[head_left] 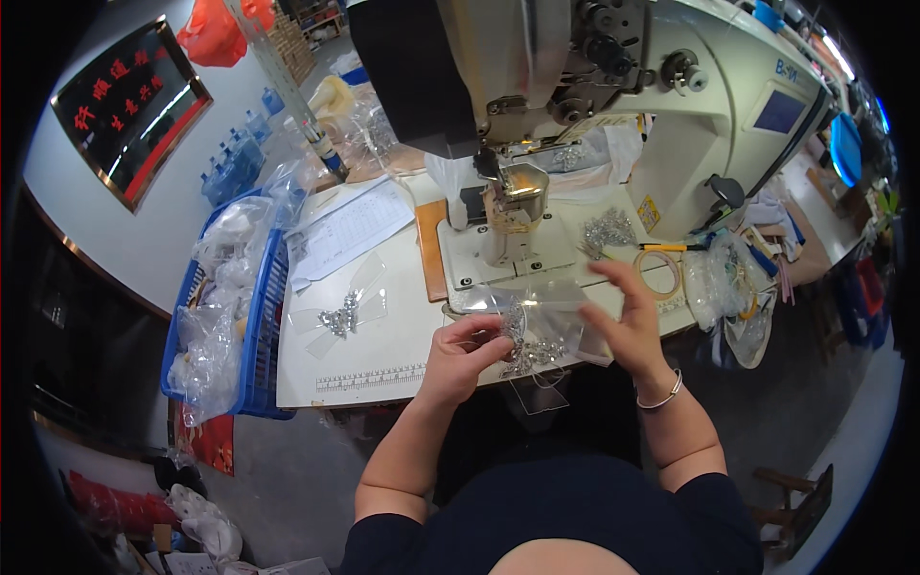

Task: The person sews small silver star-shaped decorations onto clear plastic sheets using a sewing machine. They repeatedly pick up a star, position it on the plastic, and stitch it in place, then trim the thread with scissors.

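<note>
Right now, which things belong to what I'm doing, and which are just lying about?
Likely in the job:
clear piece with silvery stones, in your left hand
similar piece lying to its left
sewing machine

Apparently just lying about:
tape roll
paper sheet
blue basket

I see white wall (144,251), dark sign (134,115) past left edge of tabletop (398,335) | grey floor (297,470) below | strip light (839,57) high past right edge

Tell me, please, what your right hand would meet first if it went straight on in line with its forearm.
The right hand would probably meet the heap of glittery silver pieces first, though its height is unclear, so it might pass above them.
</note>
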{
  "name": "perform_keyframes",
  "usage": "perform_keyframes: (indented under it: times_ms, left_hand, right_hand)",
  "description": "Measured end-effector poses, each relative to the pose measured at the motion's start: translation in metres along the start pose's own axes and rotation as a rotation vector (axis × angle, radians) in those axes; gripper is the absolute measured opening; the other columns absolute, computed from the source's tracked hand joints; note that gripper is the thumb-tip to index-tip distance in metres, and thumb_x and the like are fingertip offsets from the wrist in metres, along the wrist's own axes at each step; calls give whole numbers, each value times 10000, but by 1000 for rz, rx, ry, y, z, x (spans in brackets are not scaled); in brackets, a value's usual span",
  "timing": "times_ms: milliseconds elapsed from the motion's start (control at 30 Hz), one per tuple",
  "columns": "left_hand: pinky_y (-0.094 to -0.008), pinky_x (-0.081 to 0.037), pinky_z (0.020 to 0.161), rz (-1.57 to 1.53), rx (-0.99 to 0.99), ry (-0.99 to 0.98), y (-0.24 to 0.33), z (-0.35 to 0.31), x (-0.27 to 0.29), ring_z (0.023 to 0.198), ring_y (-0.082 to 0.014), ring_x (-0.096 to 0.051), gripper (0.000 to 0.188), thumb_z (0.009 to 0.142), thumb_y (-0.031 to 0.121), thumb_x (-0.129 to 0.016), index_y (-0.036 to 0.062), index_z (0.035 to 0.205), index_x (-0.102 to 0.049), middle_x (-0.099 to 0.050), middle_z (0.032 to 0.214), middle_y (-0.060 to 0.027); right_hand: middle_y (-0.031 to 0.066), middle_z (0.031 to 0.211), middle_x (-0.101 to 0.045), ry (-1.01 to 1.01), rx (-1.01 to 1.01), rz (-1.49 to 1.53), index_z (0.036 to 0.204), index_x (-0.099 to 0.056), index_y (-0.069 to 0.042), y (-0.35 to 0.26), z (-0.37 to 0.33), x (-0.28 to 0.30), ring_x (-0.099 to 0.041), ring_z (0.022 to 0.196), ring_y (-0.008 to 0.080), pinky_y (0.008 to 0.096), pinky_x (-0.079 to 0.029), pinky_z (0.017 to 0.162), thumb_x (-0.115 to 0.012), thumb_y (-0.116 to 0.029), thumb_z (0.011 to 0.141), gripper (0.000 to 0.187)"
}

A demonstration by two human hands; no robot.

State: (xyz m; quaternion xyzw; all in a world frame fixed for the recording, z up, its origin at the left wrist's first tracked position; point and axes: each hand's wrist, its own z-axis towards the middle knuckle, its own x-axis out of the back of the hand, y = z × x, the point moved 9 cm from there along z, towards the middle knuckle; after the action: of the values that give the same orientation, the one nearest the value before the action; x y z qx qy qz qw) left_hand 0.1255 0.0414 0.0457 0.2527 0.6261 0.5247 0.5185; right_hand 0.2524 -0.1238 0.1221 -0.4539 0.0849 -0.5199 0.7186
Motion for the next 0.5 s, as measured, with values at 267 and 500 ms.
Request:
perform_keyframes:
  times_ms: [267, 500]
  left_hand:
    - [-220, -490, 683, 97, 19, -69, 5, 1, -25, 744, -94, -561, 430, 775, -46, -653, -13, 1160, -464, -543, 866, -36]
    - [-259, -511, 744, -268, 84, 27, -17, -9, -27, 830, -137, -599, 338, 776, -48, -651, -25, 1085, -514, -598, 963, -87]
  right_hand:
    - [-4, 659, -595, -340, -484, 490, 778, -622, -13, 26, -23, -70, -517, 621, 55, 218, -429, 582, -737, -107, 739, 154]
    - [5, 662, -603, -265, -445, 447, 765, -622, -5, 18, -18, -65, -513, 625, 51, 216, -428, 585, -735, -119, 748, 161]
